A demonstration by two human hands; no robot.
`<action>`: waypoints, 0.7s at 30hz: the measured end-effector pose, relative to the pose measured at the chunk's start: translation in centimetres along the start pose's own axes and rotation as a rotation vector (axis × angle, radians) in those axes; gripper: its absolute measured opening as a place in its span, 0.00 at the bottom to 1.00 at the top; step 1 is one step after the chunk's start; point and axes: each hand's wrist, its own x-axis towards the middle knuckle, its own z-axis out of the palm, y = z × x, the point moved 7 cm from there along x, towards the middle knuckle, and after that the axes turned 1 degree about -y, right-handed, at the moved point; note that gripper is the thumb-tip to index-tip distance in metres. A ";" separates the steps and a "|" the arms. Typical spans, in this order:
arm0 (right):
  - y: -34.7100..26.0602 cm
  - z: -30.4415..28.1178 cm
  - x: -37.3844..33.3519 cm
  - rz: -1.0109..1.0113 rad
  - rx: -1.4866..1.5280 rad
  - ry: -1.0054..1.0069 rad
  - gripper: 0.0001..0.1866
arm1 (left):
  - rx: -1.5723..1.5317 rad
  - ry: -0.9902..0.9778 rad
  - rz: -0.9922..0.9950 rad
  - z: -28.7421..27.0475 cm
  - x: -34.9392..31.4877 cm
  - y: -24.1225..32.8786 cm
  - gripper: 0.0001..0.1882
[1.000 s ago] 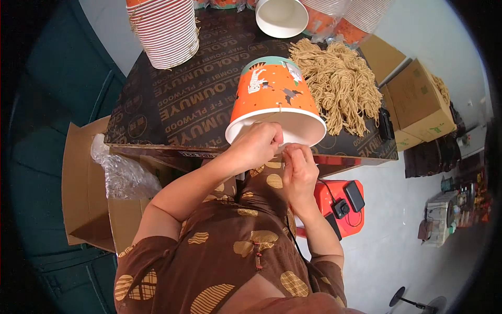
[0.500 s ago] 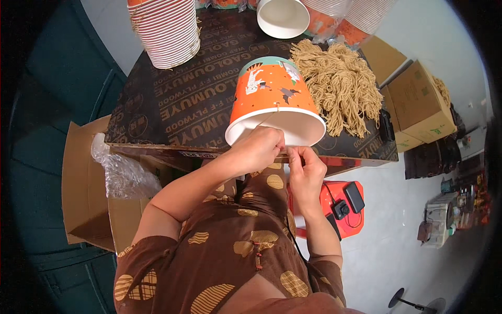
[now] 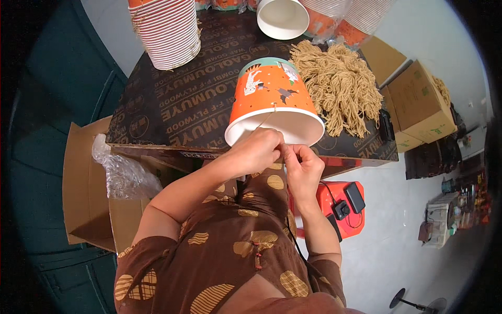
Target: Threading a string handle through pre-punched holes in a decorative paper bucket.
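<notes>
An orange paper bucket [image 3: 274, 97] with a green base and Halloween-like pictures lies tilted on its side, its white open mouth toward me. From a small hole by its rim, a thin tan string [image 3: 268, 118] runs down across the mouth to my left hand [image 3: 259, 150]. That hand is closed on the string just in front of the opening. My right hand [image 3: 304, 168] is pinched, its fingertips meeting those of the left by the table edge. What lies between the right fingertips is too small to make out. Right of the bucket spreads a heap of tan strings [image 3: 342, 89].
The dark plywood table [image 3: 183, 112] holds a tall stack of buckets [image 3: 170, 34], a white-mouthed bucket [image 3: 283, 20] and wrapped stacks behind. An open carton [image 3: 86, 183] with plastic wrap stands at left. Right of the table are a red stool [image 3: 348, 222] with electronics and more cartons [image 3: 418, 99].
My right hand has shifted slightly left and up, closer against the left fingertips. The bucket has barely moved.
</notes>
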 end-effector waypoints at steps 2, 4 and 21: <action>0.1 0.0 0.0 -0.007 0.010 0.008 0.09 | 0.002 0.012 0.007 -0.2 -0.1 0.3 0.06; 0.4 0.4 -0.1 0.015 0.091 -0.050 0.09 | 0.004 0.024 0.013 -0.3 -0.1 0.3 0.05; 1.0 0.1 -1.4 -0.220 -0.108 -0.062 0.10 | -0.301 -0.106 -0.213 0.1 0.3 -1.2 0.04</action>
